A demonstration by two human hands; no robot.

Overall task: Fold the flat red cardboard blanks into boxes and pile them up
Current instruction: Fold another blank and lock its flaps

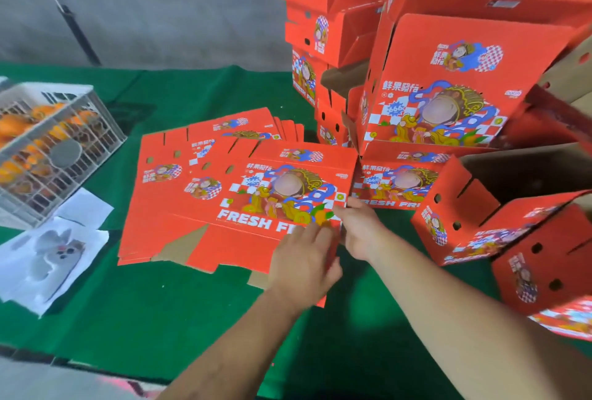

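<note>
Left hand (304,258) and right hand (360,226) pinch top blank's (256,207) right edge (blurred).

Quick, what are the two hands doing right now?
Left hand: grips the near right corner of the top flat blank.
Right hand: touches that blank's right edge; grip cannot be told.

One head-worn wide-angle camera is looking forward and down from above the near edge of the green-covered table (134,319), sitting close to the work. The person's forearms are reaching in from the bottom of the frame toward its middle. The view is taking in the tabletop across to the grey wall (160,5) behind it, with straight lines bowing slightly near the borders. No second view is sharing the scene
</note>
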